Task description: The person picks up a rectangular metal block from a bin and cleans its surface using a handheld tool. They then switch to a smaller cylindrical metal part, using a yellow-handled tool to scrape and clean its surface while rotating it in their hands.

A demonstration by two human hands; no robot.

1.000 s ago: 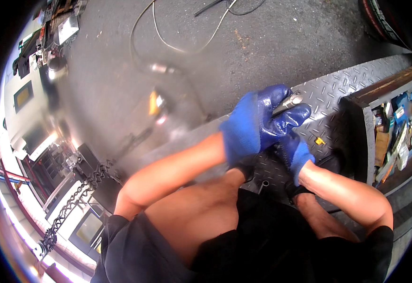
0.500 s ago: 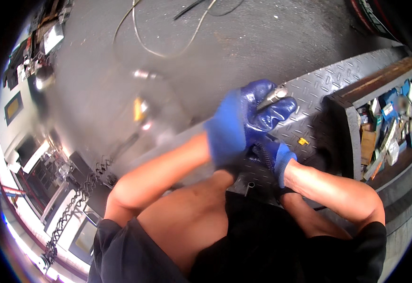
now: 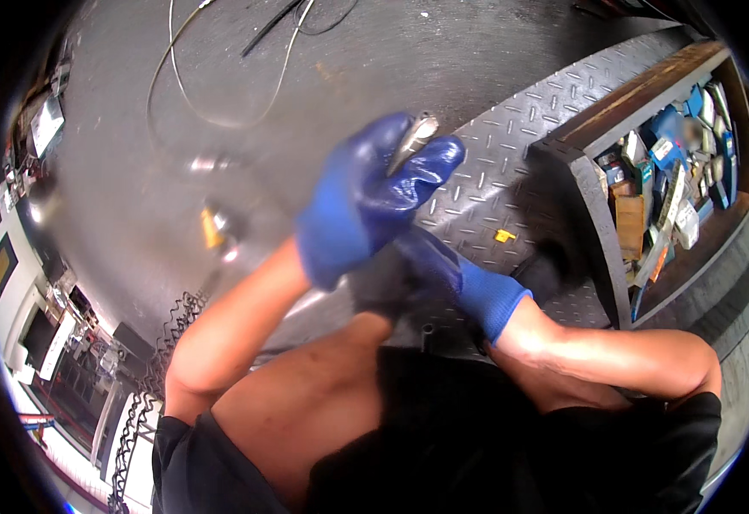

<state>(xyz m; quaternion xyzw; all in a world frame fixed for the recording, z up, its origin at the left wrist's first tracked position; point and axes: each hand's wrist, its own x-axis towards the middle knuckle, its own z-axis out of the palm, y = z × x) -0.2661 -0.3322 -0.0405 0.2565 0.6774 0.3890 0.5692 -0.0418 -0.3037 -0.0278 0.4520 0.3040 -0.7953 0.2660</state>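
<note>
In my left hand (image 3: 366, 188), which wears a blue coated glove, is a silver metal tool (image 3: 415, 139) with a rounded end. It sticks up between thumb and fingers, and the glove covers the rest. My right hand (image 3: 439, 261), gloved alike, sits just below the left one. Its fingers are blurred and partly hidden, so I cannot see whether they hold anything. Both hands are above a dark tread plate (image 3: 520, 116). A small yellow piece (image 3: 504, 236) lies on that plate, right of my hands. Near my clothing stands the round end of a metal part (image 3: 427, 329).
On the right, a wooden crate (image 3: 576, 184) holds many small boxes and packets. A blurred yellow and silver tool (image 3: 212, 230) lies on the grey floor at left. A pale hose (image 3: 171, 73) loops farther off, and a coiled black hose (image 3: 134, 428) hangs lower left.
My view has shifted, so the crate and the yellow piece appear farther left. My left hand still grips the metal tool. The right hand has become more blurred beneath it.
</note>
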